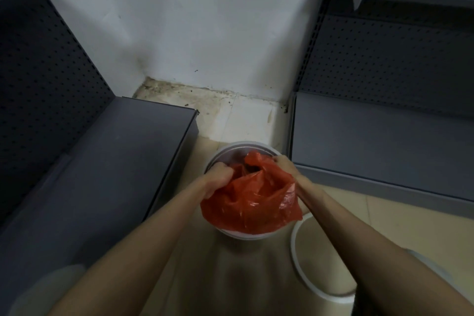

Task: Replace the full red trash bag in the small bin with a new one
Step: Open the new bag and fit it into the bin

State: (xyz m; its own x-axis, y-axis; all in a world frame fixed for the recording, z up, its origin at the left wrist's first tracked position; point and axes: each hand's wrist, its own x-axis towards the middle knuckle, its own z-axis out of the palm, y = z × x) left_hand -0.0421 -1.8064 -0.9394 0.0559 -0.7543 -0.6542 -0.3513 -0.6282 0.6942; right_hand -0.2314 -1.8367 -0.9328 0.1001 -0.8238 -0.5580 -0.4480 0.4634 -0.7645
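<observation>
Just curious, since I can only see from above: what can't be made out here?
- What is inside the red bag: crumpled plastic and the left hand and right hand hide it.
- The bin's bottom: covered by the bag.
- The white ring on the floor: partly behind the right forearm.

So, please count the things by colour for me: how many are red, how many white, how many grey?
Red: 1, the bag
White: 2, the bin and the ring
Grey: 2, the left shelf and the right shelf
Total: 5
</observation>
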